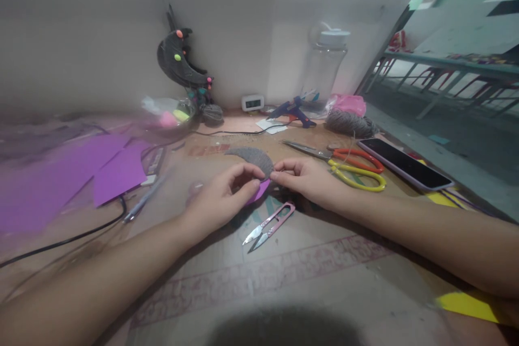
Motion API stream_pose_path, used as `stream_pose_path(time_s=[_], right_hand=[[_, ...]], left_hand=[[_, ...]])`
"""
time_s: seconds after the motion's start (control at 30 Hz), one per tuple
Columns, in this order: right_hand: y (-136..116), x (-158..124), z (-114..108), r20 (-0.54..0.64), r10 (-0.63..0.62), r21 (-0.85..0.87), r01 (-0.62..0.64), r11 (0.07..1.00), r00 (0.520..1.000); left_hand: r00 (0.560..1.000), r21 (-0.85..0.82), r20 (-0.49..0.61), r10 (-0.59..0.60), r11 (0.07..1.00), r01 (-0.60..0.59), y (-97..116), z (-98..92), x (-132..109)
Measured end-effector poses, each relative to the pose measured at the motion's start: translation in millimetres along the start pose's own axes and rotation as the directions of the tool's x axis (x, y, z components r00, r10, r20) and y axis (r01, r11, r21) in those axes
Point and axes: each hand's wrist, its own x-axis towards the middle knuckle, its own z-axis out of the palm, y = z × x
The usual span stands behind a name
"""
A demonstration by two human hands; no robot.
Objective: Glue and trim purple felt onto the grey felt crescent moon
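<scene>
Crescent of grey material (256, 157) sits mid-frame, its lower end pinched by the left hand (219, 193) and right hand (310, 179), above a purple piece (258, 192); light, even pressure should keep its edge neat.

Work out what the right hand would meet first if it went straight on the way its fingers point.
The right hand points leftward, so the grey crescent at its fingertips would likely come first, then the left hand; exact depth there is unclear.
</scene>
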Motion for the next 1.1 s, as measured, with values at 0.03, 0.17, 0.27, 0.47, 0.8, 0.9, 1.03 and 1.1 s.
stream_pose_path(time_s=[0.03, 0.17, 0.27, 0.47, 0.8, 0.9, 1.03, 1.1], right_hand=[[0, 0, 0, 0.004, -0.008, 0.01, 0.008, 1.0, 1.0], [0, -1, 2, 0.01, -0.018, 0.022, 0.018, 1.0, 1.0], [-1, -2, 3, -0.001, -0.032, 0.014, 0.032, 0.999, 0.999], [1, -1, 1, -0.002, -0.071, -0.011, 0.071, 0.997, 0.997], [-4, -4, 2, -0.078, -0.126, -0.063, 0.121, 0.991, 0.989], [-3, -3, 2, -0.085, -0.137, -0.087, 0.129, 0.988, 0.987], [-2, -2, 1, -0.101, -0.169, -0.111, 0.157, 0.981, 0.981], [-2, -2, 1, -0.108, -0.184, -0.107, 0.173, 0.979, 0.977]], left_hand=[[1.0, 0.011, -0.002, -0.005, 1.0, 0.005, 0, 0.1, 0], [1.0, 0.072, -0.004, -0.009, 0.997, 0.009, 0, -0.2, 0], [1.0, 0.11, 0.008, -0.001, 0.994, 0.0, 2, -1.0, 0], [0.999, 0.172, 0.032, 0.034, 0.984, -0.039, 0, 0.3, 0], [0.997, -0.163, -0.079, 0.009, 0.986, -0.021, -4, 1.9, 3], [0.994, -0.138, -0.112, -0.019, 0.99, 0.003, -7, 1.4, 7], [0.985, -0.096, -0.161, -0.053, 0.995, 0.038, -9, -0.1, 8], [0.985, -0.029, -0.164, -0.05, 0.999, 0.046, -7, -1.5, 7]])
